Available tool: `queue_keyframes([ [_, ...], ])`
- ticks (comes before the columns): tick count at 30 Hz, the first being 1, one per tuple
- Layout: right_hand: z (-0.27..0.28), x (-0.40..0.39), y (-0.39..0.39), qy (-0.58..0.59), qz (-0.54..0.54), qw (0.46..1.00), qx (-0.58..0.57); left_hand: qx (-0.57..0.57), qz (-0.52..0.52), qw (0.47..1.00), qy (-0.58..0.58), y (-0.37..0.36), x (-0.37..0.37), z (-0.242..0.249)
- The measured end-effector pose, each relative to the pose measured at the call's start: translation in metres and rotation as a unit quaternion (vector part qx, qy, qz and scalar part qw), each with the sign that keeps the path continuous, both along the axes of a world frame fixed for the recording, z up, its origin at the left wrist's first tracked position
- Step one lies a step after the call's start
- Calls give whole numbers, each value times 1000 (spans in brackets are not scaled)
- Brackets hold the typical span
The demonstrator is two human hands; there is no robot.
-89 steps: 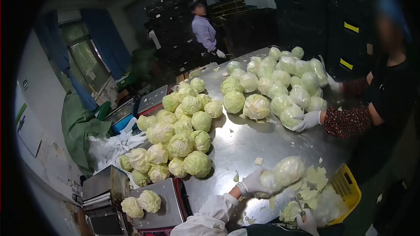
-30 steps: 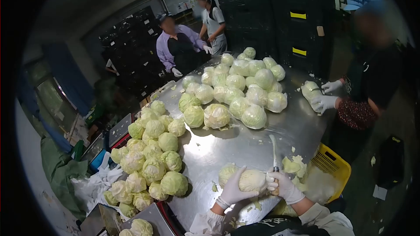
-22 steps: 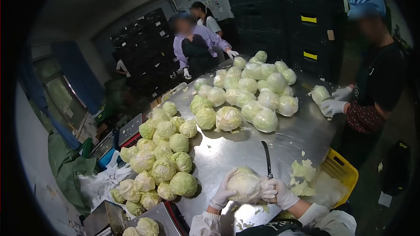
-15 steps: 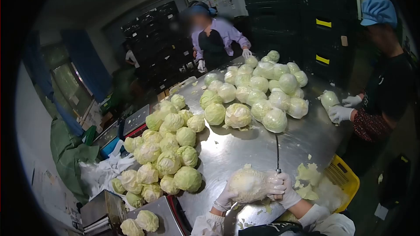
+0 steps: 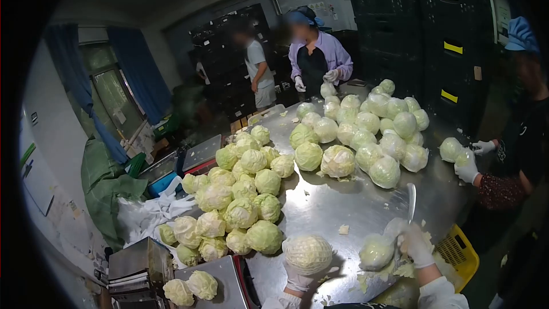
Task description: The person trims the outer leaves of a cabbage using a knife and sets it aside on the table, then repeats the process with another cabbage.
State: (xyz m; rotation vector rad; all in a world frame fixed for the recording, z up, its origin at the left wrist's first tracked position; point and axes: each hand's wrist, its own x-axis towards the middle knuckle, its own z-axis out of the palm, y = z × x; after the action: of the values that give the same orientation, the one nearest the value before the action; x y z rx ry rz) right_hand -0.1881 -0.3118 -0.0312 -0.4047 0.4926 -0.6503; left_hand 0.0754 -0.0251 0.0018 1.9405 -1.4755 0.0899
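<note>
In my left hand [image 5: 298, 279] rests a pale cabbage [image 5: 307, 254] with a crisscross texture, held low over the near part of the metal table [image 5: 320, 206]. My right hand [image 5: 418, 246] is curled round the lower end of a knife [image 5: 412, 199], its bright blade pointing up and away from me. Just left of that hand sits a cabbage in clear film [image 5: 376, 252], among scraps of trimmed leaf [image 5: 366, 281].
Unwrapped cabbages [image 5: 240, 194] are heaped at left, two on a scale [image 5: 229, 277]. Wrapped cabbages [image 5: 377, 120] fill the far side. A yellow basket [image 5: 470, 252] stands at right. Co-workers handle cabbages at the far side and right; another person [image 5: 260, 68] stands behind.
My hands have come apart: the left has carried the cabbage leftward, the right has moved away with the knife. The view has turned left. A person in the background has come into fuller view.
</note>
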Motion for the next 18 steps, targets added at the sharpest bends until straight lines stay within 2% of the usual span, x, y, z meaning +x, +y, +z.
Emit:
queue_keyframes([
  [1,-5,-1,14,171,-9,981,-95,28,-1,999,-39,6,-5,11],
  [2,-8,-4,24,336,-19,923,-186,56,-4,995,-77,9,-11,20],
  [6,-9,11,54,294,-44,951,-89,79,25,994,-65,2,-37,46],
  [8,-1,32,65,262,-54,961,-72,48,29,982,179,-8,-62,74],
  [9,-1,39,64,233,-27,964,-128,14,-11,995,100,-11,-53,46],
  [10,8,47,65,201,1,962,-184,14,-10,995,100,-10,-57,50],
  [11,18,52,67,180,0,967,-182,-43,-36,912,406,-7,-63,55],
  [12,32,56,73,179,2,967,-182,-97,-59,734,669,-4,-66,59],
  [13,45,58,80,225,-6,943,-244,-98,-57,735,669,-2,-64,56],
  [14,54,56,86,269,-15,914,-305,-88,-71,668,735,-1,-57,48],
  [16,67,40,96,283,14,904,-322,-65,-97,517,848,1,-41,29],
  [18,74,22,113,251,114,901,-335,-37,-120,342,931,2,-37,17],
])
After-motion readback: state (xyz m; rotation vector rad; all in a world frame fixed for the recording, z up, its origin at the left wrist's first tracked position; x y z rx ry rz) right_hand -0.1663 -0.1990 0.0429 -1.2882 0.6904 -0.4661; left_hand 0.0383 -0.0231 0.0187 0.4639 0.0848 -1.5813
